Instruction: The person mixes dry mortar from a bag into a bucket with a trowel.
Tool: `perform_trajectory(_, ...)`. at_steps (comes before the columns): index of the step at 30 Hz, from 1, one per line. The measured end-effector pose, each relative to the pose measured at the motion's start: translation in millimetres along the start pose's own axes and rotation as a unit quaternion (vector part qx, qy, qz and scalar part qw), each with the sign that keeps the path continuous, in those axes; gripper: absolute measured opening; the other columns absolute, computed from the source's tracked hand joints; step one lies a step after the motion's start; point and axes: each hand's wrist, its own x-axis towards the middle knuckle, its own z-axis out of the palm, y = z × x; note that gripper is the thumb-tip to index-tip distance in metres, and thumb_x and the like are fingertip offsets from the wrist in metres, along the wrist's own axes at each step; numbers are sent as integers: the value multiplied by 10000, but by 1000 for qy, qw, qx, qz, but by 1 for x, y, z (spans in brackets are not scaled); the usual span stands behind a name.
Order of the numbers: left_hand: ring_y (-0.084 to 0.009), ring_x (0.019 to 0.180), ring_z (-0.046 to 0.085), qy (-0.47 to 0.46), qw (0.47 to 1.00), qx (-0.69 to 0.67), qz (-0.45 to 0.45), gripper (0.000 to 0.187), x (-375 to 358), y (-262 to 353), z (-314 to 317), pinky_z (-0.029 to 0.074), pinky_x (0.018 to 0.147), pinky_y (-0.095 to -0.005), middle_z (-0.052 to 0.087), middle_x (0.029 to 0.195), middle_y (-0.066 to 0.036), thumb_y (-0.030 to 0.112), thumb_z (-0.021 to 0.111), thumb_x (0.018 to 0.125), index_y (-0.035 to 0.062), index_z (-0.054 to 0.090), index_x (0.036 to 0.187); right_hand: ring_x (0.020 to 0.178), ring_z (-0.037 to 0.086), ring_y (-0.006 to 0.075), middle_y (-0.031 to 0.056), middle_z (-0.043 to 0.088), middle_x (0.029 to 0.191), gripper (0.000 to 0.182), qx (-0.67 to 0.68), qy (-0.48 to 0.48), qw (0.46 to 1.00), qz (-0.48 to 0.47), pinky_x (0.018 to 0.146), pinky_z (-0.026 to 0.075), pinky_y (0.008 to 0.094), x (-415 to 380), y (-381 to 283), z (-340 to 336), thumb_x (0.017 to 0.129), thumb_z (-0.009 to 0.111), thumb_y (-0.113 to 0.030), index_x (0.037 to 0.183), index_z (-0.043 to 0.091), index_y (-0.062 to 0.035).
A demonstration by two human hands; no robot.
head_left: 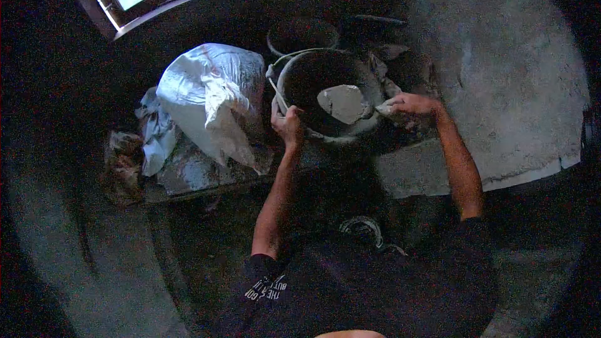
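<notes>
Head view: bucket (339,139) approx. mid-frame, upright, mouth up, pale residue on rim. L hand (288,128) at bucket's 8 o'clock, fingers closed on rim area by the raised handle (279,92); exact hold n/c. R hand (414,105) at 3 o'clock, fingers pinched shut on a pale piece (387,107) at or just beside rim; type n/c.

Status: pale mass (344,104) inside, toward 4 o'clock, dark interior visible around it, so bucket judged part-filled only; held piece appears outside. Amt. outstanding can't be judged.

Adj.: bulky white sack (181,91) at 9 o'clock; second round container (270,41) at 11, contents n/c, dark.
</notes>
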Motion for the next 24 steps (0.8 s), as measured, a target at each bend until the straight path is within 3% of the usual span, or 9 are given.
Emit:
perform_trajectory(2, -129, 514, 416, 10, 1000, 1, -7, 353, 7, -4, 2, 364, 482, -251, 484, 649, -47, 51, 474, 575, -25, 480, 920, 672, 505, 133, 109, 523, 831, 346, -191, 41, 954, -229, 536, 435, 269, 27, 37, -6, 755, 483, -268, 1003, 472, -27)
perform_trajectory(3, -132, 508, 411, 19, 1000, 3, -16, 353, 8, -6, 3, 361, 483, -255, 481, 639, -44, 56, 477, 574, -21, 481, 919, 672, 505, 133, 109, 523, 831, 346, -193, 40, 953, -230, 536, 435, 269, 26, 27, -2, 755, 483, -268, 1003, 472, -27)
perform_trajectory(5, -134, 507, 410, 9, 999, 20, -24, 353, 7, -3, 1, 360, 489, -258, 479, 633, -44, 62, 480, 575, -23, 480, 918, 630, 497, 139, 108, 537, 754, 321, -249, 37, 960, -123, 550, 413, 277, 19, 1, 17, 761, 473, -284, 956, 501, -31)
perform_trajectory(10, -141, 523, 414, -11, 1000, 22, -19, 348, 11, -3, 0, 364, 518, -266, 476, 633, -49, 75, 485, 582, -27, 478, 915, 622, 486, 143, 72, 546, 726, 300, -164, 50, 978, -119, 589, 387, 272, 34, 15, 14, 771, 443, -279, 917, 515, -27)
perform_trajectory(16, -153, 565, 418, -1, 1000, 30, -5, 369, 15, -16, 4, 365, 545, -266, 475, 694, -58, 74, 477, 593, -23, 460, 949, 724, 533, 209, 115, 554, 798, 335, -216, 163, 957, -105, 642, 406, 327, 0, 12, 27, 731, 488, -328, 898, 515, -39)
perform_trajectory(19, -149, 576, 420, 4, 1000, 20, -9, 387, 16, -18, 6, 364, 547, -258, 475, 713, -59, 72, 471, 600, -31, 443, 972, 717, 531, 252, 123, 529, 778, 318, -144, 199, 966, -83, 634, 399, 350, -26, 5, 46, 710, 515, -309, 881, 470, -44)
perform_trajectory(21, -144, 578, 415, -27, 998, -11, -52, 390, 15, -15, 6, 361, 549, -255, 467, 703, -54, 70, 466, 609, -39, 434, 982, 708, 525, 280, 130, 513, 788, 321, -237, 328, 903, -141, 617, 394, 375, -33, 15, 60, 695, 535, -291, 890, 429, -60)
perform_trajectory(23, -133, 568, 413, -24, 997, -1, -70, 399, 14, -10, 7, 360, 535, -253, 461, 687, -51, 56, 452, 621, -33, 424, 1008, 671, 524, 286, 132, 511, 742, 301, -187, 360, 907, -111, 581, 395, 377, -39, 20, 76, 709, 524, -270, 903, 421, -65)
perform_trajectory(24, -130, 567, 421, -38, 996, 5, -85, 401, 18, -11, 4, 361, 533, -248, 463, 684, -47, 42, 449, 624, -28, 422, 1018, 726, 516, 304, 160, 494, 821, 326, -132, 341, 927, -85, 614, 398, 368, -42, 18, 80, 711, 525, -261, 933, 428, -43)
